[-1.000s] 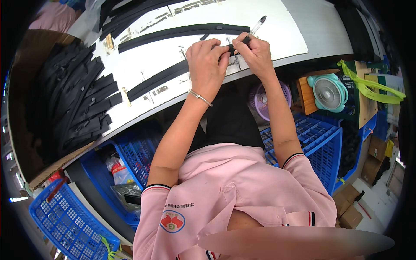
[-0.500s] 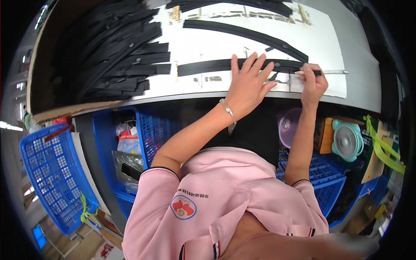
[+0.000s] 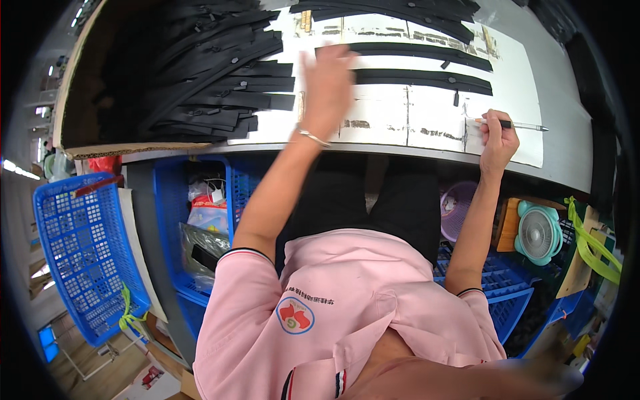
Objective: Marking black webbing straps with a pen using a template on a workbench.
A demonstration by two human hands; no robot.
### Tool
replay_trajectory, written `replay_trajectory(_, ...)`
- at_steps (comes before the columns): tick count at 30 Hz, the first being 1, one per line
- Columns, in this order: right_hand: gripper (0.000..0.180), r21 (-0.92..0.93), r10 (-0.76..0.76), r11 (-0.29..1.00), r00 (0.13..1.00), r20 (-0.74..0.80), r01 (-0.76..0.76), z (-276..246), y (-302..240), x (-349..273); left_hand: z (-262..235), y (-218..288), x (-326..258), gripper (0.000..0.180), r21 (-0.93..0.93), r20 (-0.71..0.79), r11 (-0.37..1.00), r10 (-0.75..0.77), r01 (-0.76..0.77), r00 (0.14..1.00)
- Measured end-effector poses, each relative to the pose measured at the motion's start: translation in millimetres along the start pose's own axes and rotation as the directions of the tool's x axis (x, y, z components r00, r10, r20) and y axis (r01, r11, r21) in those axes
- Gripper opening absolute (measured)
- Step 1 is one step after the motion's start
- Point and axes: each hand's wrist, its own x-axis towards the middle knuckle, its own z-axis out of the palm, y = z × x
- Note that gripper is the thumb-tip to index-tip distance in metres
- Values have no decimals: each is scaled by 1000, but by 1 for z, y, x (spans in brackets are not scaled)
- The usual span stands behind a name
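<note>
My right hand (image 3: pixel 499 143) is closed round a pen (image 3: pixel 530 127) with a clear barrel and a black grip, its tip pointing left over the white marked board (image 3: pixel 380 113). My left hand (image 3: pixel 330 87), blurred by motion, is over the left end of a black zipper (image 3: pixel 420 79); whether its fingers grip the tape cannot be made out. Another black zipper (image 3: pixel 407 52) lies just beyond, roughly parallel, and both have a small pull near the right end. Dark smudges and thin lines mark the board.
A cardboard box (image 3: pixel 143 148) at the left holds a heap of black zippers (image 3: pixel 207 73). More zippers (image 3: pixel 400 12) lie along the board's far edge. Below the table are blue plastic baskets (image 3: pixel 87 253), a purple basket (image 3: pixel 455 210) and a small turquoise fan (image 3: pixel 539 230).
My left hand has lifted off the near zipper's middle and moved left. That zipper now lies farther up the board, beside the other. My right hand with the pen has drawn back slightly.
</note>
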Motion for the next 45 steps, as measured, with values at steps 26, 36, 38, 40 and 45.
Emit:
replay_trajectory(26, 27, -173, -239, 953, 968, 82, 250, 35, -32, -32, 9, 76, -50, 20, -259, -93, 964, 43, -66, 995)
replay_trajectory(36, 38, -700, -436, 438, 815, 383, 563, 29, -18, -72, -5, 78, -71, 47, -130, 58, 990, 61, -53, 996)
replay_trajectory(38, 36, -744, -452, 400, 822, 348, 535, 17, -13, -69, -11, 72, -77, 50, -112, 75, 993, 35, -26, 997)
replay_trajectory(40, 36, -798, -475, 337, 822, 315, 500, 2, -5, -65, -17, 68, -82, 51, -104, 71, 995, 13, -5, 997)
replay_trajectory(45, 30, -819, -518, 363, 827, 219, 444, -16, 4, -57, -28, 57, -89, 56, -45, 110, 997, -60, 66, 992)
